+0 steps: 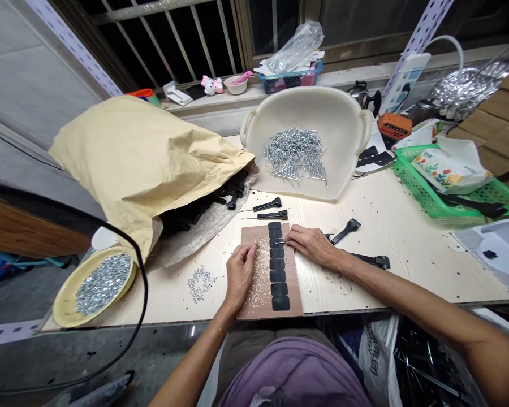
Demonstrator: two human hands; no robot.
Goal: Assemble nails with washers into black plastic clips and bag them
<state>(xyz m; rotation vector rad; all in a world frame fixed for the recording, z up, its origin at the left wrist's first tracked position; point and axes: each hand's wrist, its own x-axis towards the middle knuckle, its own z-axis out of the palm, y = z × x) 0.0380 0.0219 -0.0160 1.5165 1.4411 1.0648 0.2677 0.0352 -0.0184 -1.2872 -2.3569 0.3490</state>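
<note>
A brown board (288, 305) lies before me, bearing a column of black rounded pads (277, 264) and scattered pale specks. Over the upper pads, my right hand (307, 242) pinches a short, thin metal piece (279, 242), probably a pin; its other end is hidden in my fingers. My left hand (240, 271) rests at the board's left side, thumb and fingertips pressed together; whatever they hold is too small to name. Black handle-like parts with thin pins (272, 215) lie beyond the board. More black handle-like parts (346, 230) sit by my right forearm.
A whitish basin (343, 135) holds many metal pins (296, 150). An opened yellowish sack (144, 152) spills black parts at left. A yellow bowl (131, 277) contains small metal pieces; similar bits (201, 284) lie nearby. A green basket (419, 212) stands right. A black cable (142, 271) arcs across the left.
</note>
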